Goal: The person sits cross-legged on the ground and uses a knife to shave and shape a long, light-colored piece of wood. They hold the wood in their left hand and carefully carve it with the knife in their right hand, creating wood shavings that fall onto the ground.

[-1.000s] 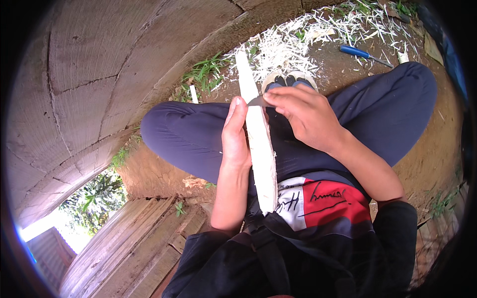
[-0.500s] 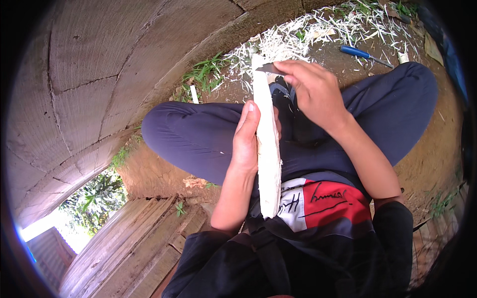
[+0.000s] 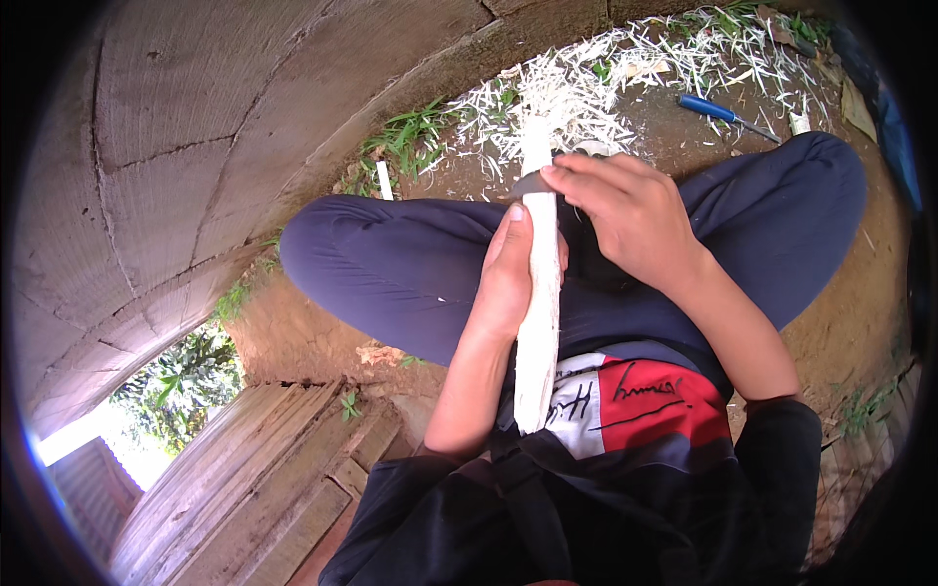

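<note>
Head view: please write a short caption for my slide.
Left hand grips a pale stick while right hand holds a dark blade across it.

We see lettering on the front of the black cloth shirt (image 3: 674, 498): large, dark, slanting script (image 3: 645, 391) runs upside down to us across a white cloth block (image 3: 586, 436) and a red cloth block (image 3: 705, 398), with small dark print (image 3: 566, 371) near the white one's upper edge, where the long, pale wooden stick (image 3: 540, 313) overlaps its left side
</note>
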Demonstrator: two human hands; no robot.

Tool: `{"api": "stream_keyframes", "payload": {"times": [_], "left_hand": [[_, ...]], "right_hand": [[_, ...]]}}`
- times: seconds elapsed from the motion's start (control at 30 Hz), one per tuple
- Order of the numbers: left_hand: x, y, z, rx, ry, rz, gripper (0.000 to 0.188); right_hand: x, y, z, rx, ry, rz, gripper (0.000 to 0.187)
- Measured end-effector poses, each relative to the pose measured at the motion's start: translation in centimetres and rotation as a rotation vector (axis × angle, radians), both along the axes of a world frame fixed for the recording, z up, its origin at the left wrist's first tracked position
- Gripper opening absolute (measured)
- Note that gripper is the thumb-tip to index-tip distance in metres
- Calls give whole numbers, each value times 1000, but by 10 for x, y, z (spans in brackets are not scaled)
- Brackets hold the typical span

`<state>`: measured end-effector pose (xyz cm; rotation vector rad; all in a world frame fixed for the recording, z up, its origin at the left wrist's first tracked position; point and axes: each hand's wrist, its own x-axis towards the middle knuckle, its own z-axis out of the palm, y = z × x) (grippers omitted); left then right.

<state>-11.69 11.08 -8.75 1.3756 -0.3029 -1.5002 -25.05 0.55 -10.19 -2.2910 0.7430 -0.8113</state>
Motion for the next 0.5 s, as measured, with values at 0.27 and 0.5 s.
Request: {"api": "stream_keyframes", "payload": {"times": [0.27, 0.5], "left_hand": [[-1, -2, 3, -46, 53, 2, 47], [10, 3, 3, 27, 256, -38, 51]], "right_hand": [[-8, -25, 5, 290, -127, -205, 25], [-19, 14, 5, 9, -32, 63, 36]]}}
